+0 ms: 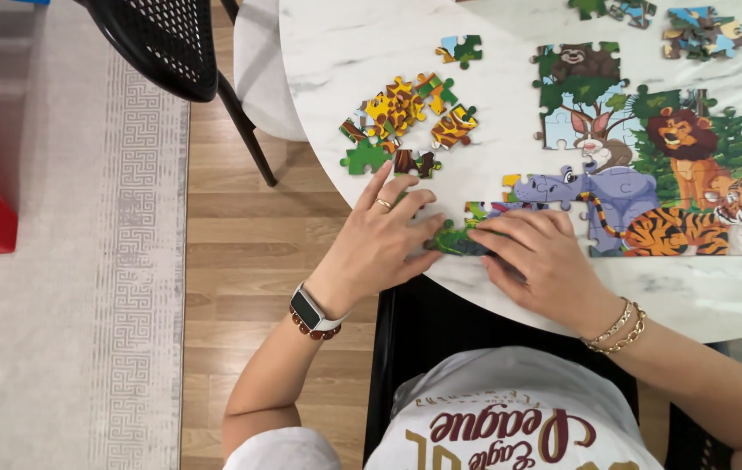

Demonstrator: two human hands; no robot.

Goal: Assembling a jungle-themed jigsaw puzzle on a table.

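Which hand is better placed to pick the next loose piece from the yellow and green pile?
The left hand, probably. Its fingers lie just below the loose pieces, almost touching the nearest. The right hand rests farther away, beside the assembled animal puzzle, pressing the green pieces.
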